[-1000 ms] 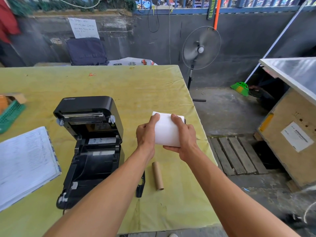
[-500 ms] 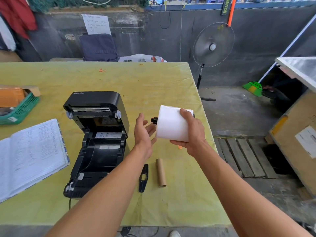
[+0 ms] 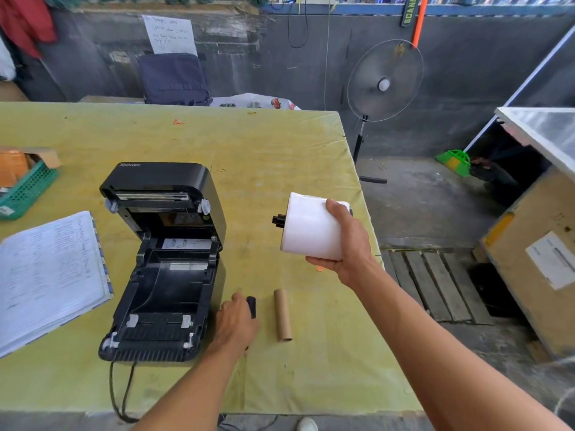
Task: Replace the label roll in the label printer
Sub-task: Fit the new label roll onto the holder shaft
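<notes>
The black label printer [image 3: 165, 284] stands on the yellow table with its lid [image 3: 161, 181] swung up and its roll bay bare. My right hand [image 3: 350, 244] holds a white label roll [image 3: 306, 231] in the air to the right of the printer; a black spindle end [image 3: 279, 219] sticks out of the roll's left side. My left hand [image 3: 236, 325] is down on the table beside the printer's front right corner, closed over a black plastic piece [image 3: 251, 304]. An empty cardboard core [image 3: 282, 315] lies just right of that piece.
An open notebook [image 3: 46, 275] lies left of the printer, and a green basket [image 3: 28, 188] sits at the far left. The printer's cable [image 3: 115, 390] runs off the table's [image 3: 264, 150] near edge. A standing fan [image 3: 384, 82] and a wooden crate [image 3: 529, 259] stand on the floor to the right.
My left hand has left the label roll and dropped to the table onto the black plastic piece. My right hand now holds the roll alone, slightly further right.
</notes>
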The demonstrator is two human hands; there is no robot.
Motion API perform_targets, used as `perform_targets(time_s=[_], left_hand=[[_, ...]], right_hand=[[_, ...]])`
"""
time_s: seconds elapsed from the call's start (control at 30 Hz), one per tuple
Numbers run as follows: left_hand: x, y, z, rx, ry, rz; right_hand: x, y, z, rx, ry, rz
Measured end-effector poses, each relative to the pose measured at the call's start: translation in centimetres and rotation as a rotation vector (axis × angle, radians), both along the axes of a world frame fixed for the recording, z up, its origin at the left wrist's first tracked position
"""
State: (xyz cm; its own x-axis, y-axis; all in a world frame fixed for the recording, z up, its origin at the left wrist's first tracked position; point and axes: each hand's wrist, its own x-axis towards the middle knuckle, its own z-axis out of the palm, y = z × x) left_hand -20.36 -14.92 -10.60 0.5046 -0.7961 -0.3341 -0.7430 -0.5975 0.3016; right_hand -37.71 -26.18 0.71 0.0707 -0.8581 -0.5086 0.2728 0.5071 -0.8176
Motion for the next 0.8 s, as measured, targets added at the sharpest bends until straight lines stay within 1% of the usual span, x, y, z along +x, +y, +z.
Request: perform_targets(time_s=[0.1,0.17,0.23,0.3,0.37,0.4,0.53,0.67,0.8], left_hand=[[-0.3,-0.3,0.3,-0.104,0.014,0.07],[-0.2,-1.2,1.6,-0.228,0.109,0.177],[0.1,-3.5,3.3,-0.385,0.247,0.292],[3.2,-6.2,7.3,-0.602,0.412,0.386],[2.9,-8.1,9.4,-0.718,0.636,0.373],[2.5,-8.3,10.1,-0.756,0.68,0.326],[0.9,-6.8,10.6,-0.755,0.575,0.211],[1.9,-6.3,11.5,-0.757,0.453,0.119],[2.7,-7.2,12.0,-0.728,0.464,0.085]], right_hand=[[-0.4,0.4,-0.3,0.01,0.017,-0.004],[-0.3,0.3,-0.7,0.02,0.021,0.01],[0.0,0.0,-0.1,0.011,0.031,0.007],[3.2,-0.8,0.8,-0.032,0.015,0.023],[3.5,-0.9,1.1,-0.033,0.04,0.021],[3.6,-0.8,0.9,-0.024,0.041,0.024],[3.2,-0.5,0.1,-0.003,0.051,0.004],[3.9,-0.6,0.5,-0.029,0.084,0.009],[5.0,-0.2,0.4,-0.042,0.103,0.015]])
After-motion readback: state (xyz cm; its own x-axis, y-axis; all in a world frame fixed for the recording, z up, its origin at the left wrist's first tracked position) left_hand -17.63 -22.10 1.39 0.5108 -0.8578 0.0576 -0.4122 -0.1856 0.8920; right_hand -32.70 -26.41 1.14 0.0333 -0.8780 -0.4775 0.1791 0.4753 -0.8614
